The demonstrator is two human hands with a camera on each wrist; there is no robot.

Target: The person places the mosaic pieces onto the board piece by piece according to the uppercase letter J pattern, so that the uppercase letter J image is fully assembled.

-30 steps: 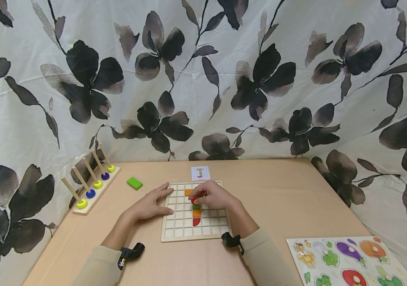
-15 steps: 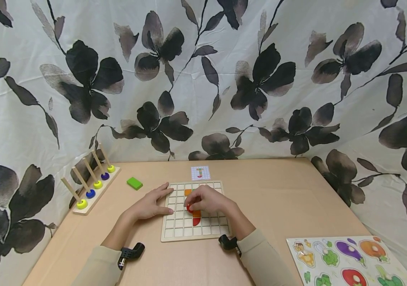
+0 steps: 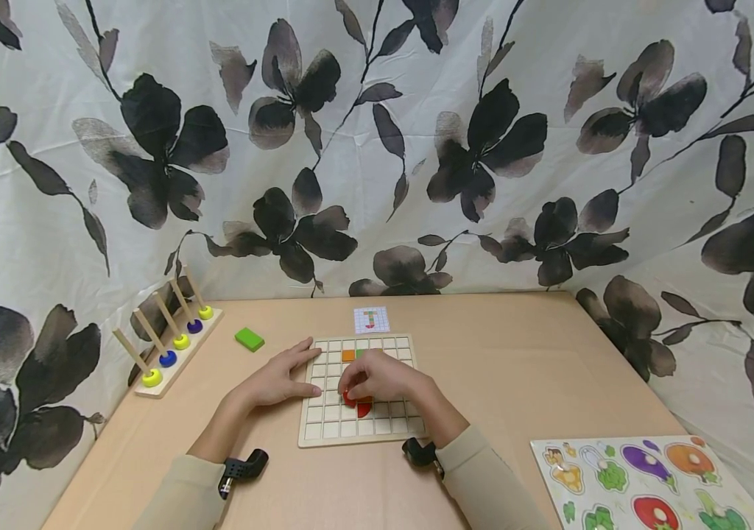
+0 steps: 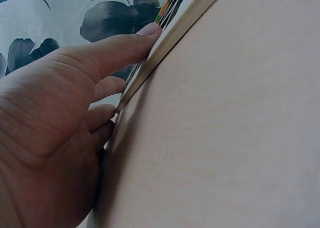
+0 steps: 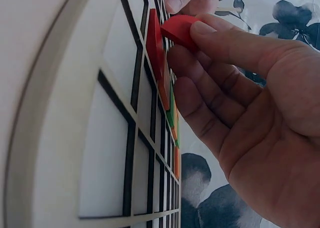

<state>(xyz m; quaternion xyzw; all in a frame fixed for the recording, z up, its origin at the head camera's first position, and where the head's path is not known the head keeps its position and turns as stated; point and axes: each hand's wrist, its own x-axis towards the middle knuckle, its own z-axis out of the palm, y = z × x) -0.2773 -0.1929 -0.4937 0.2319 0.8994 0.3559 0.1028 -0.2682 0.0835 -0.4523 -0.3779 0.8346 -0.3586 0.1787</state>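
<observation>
The white gridded board (image 3: 327, 430) lies on the table in front of me. My right hand (image 3: 386, 377) pinches a red rounded piece (image 5: 180, 31) between thumb and fingers, over the board's middle column. Close beside it, a second red rounded piece (image 5: 156, 43) sits in a cell, with orange and green tiles beyond it in the right wrist view. An orange tile (image 3: 348, 355) shows in an upper cell; the right hand hides part of the column. My left hand (image 3: 280, 379) rests at the board's left edge, its thumb (image 4: 150, 31) touching the rim, fingers extended.
A small pattern card (image 3: 372, 319) lies behind the board. At the back left are a green block (image 3: 249, 339) and a peg stand (image 3: 158, 390) with yellow and blue rings. A vegetable picture board (image 3: 549, 493) lies at the front right. A flowered cloth hangs behind the table.
My right hand has moved down the column toward me and slightly left with the red piece, uncovering the green tile at the top. The left hand has stayed in place.
</observation>
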